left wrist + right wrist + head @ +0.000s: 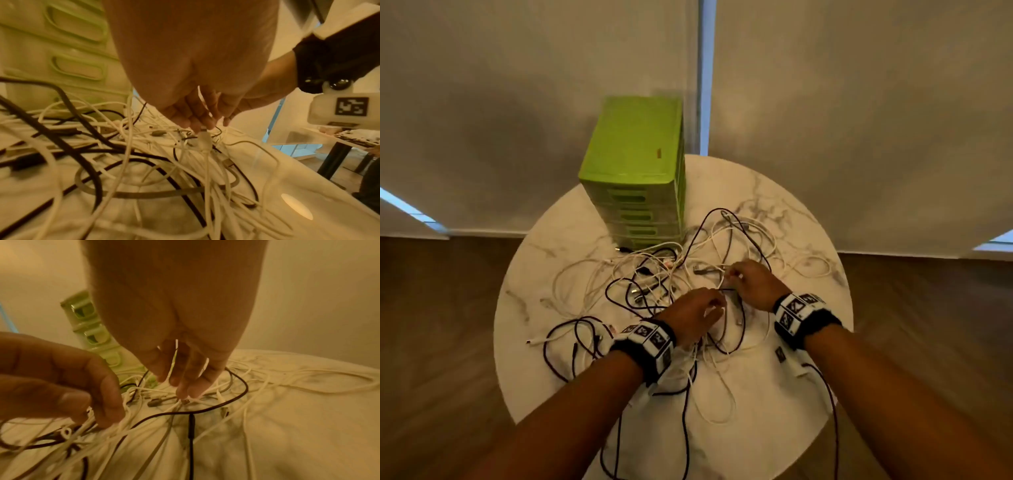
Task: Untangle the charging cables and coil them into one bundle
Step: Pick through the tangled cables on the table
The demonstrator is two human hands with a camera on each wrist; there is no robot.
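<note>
While both hands work low over the tangle of charging cables [671, 284], the pile lies loose and uncoiled across the round marble table [808, 240].

Left hand [693, 313]: fingers curled down. In the left wrist view the fingertips [200, 125] pinch the top of a white cable plug [204, 142], which hangs straight below the grip with its cord trailing down into the heap. Several other white strands run up behind the palm; whether any of them is also held cannot be told.

Right hand [751, 282]: just beyond and to the right of the left-hand grip, close to it but apart. In the right wrist view its fingertips [183, 391] come together on thin white strands at the top of the heap. It grasps something there; which cable cannot be made out in the blur. A dark cable [236, 399] loops around just outside this grip, and a dark plug [154, 403] lies to its left.

Beyond both grips stands a green drawer unit [637, 171], its lowest drawers partly hidden behind cables.

Cut off or unclear:
- Black strands near the person run off the bottom of the head view.
- Wrist bands [799, 313] cover both wrists.
- Both wrist views are soft, with palms blocking the upper middle.
- Individual cables cannot be traced through the centre.
</note>
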